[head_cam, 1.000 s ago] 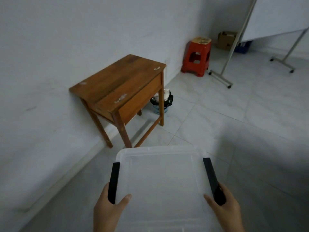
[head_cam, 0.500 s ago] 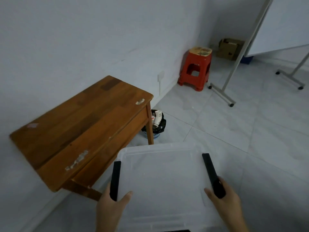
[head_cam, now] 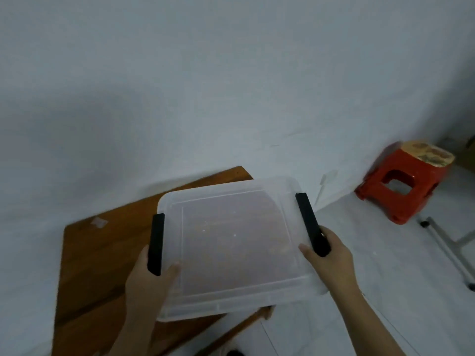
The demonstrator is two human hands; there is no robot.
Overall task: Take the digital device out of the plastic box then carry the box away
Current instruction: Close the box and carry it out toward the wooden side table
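Item: translucent rectangular plastic box [head_cam: 231,242] with lid on and two black clip handles, carried between our hands above the brown wooden table [head_cam: 97,265], over its right portion, near corner overhanging the table's near-right edge. We cannot tell whether it touches the wood

Risks, as we judge them: the lid is fastened only by the clips, so weight taken through them could pop one and drop the box; setting it down with that corner past the edge could tip it to the floor; the box's contents are hidden under the frosted lid, so the digital device, if inside, may slide and knock the walls

Left hand [head_cam: 146,281]: wrapped round the left side, thumb on the lid, beside the left black clip [head_cam: 156,244]

Right hand [head_cam: 331,260]: curled round the near end of the right black clip [head_cam: 309,224], thumb on the lid

Nearby: red plastic stool [head_cam: 401,183] on the floor, well apart to the right
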